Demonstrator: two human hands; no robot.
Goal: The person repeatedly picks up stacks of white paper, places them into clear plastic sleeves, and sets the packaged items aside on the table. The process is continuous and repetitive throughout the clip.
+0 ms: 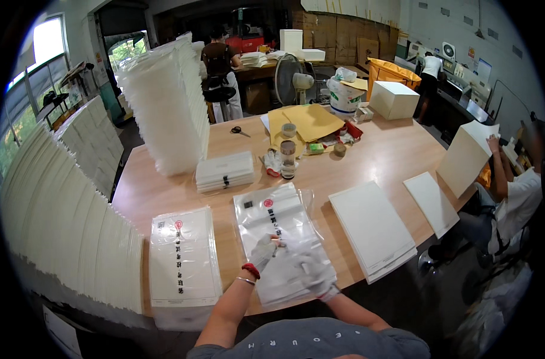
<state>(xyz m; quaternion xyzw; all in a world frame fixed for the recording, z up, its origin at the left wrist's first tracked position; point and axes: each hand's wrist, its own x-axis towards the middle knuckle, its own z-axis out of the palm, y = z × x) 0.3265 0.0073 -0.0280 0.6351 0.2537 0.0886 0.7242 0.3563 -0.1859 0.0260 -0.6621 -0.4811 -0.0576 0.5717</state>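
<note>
In front of me on the wooden table lies a pile of clear plastic bags (266, 214) with dark and red print, white sheets showing at its lower part. My left hand (264, 251), in a white glove with bare fingertips, closes in a pinch on the plastic over the pile's middle. My right hand (313, 272), also gloved, is over the lower right of the same pile; motion smears its fingers. Left of it lies a neat stack of printed bagged sheets (186, 260). To the right is a stack of plain white sheets (371, 227).
Tall white stacks (165, 107) stand at left. Beyond my hands are a bundled white stack (226, 170), a clear jar (288, 160), scissors (239, 131) and yellow envelopes (308, 125). A seated person (515, 191) at right holds a large white sheet (467, 158); others are farther back.
</note>
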